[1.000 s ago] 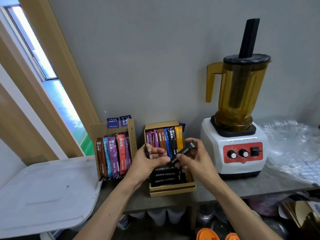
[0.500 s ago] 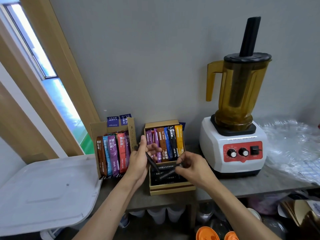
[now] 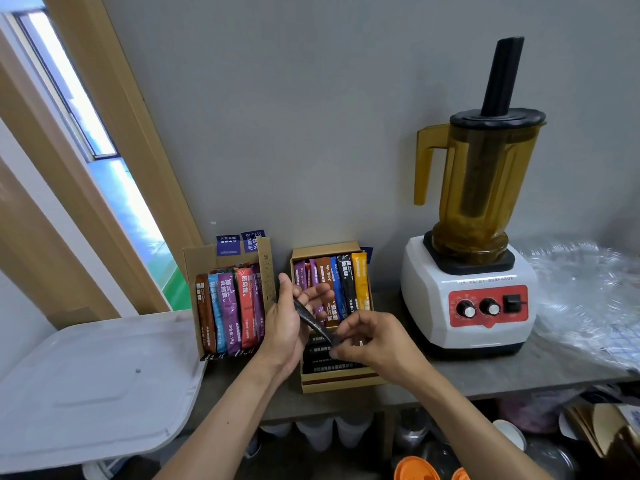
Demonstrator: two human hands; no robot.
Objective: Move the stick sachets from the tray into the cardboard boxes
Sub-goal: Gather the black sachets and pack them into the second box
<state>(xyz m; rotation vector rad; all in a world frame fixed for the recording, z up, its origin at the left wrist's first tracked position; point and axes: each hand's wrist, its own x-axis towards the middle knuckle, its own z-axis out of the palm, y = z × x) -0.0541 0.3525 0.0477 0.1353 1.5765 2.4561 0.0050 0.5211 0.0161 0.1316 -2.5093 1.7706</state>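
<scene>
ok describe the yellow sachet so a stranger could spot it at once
Start at the blender; just left of it sits an open box. The yellow sachet stands at the right end of its back row, the only yellow one, next to a black sachet.

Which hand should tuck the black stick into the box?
Right, probably. The right hand pinches the lower end of the black stick sachet, just above the open brown cardboard box; the left hand holds the upper end.

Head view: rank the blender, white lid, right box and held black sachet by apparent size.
Blender and white lid: about equal, and the lid is nearer the camera, so unranked.
Then right box.
Black sachet smallest.
</scene>
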